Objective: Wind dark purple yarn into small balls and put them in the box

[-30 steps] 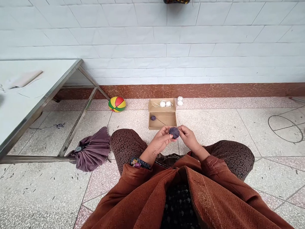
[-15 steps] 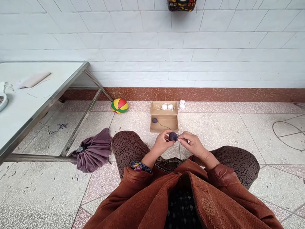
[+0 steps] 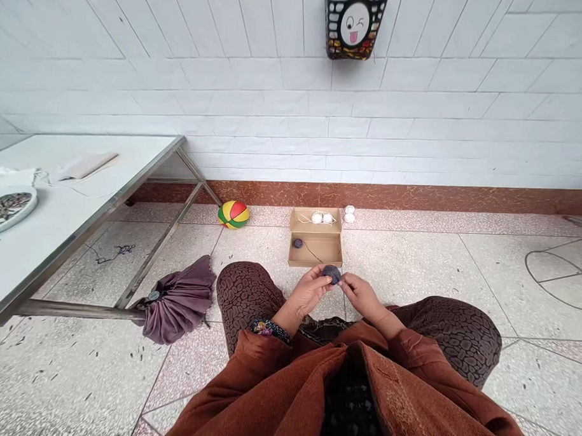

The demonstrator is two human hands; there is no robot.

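My left hand (image 3: 311, 290) is closed around a dark purple yarn ball (image 3: 331, 274), thumb and fingers on its left side. At the ball's right edge, the fingertips of my right hand (image 3: 363, 294) are pinched together on what looks like its yarn strand. Just beyond my hands an open cardboard box (image 3: 330, 248) lies on the floor. Inside it sits a smaller purple yarn ball (image 3: 298, 243), with a strand running from it toward my hands. Two white yarn balls (image 3: 316, 217) rest in the opened lid.
More white balls (image 3: 349, 217) lie right of the lid. A colourful ball (image 3: 233, 214) sits by the table (image 3: 105, 189), whose metal leg stands near a purple folded cloth item (image 3: 178, 300). A wire hoop (image 3: 559, 278) is at right. A black basket (image 3: 355, 26) hangs on the wall.
The view has tilted up, showing more of the wall basket. My left hand still has the yarn ball, which has turned; my right fingers have shifted slightly lower along its right side.
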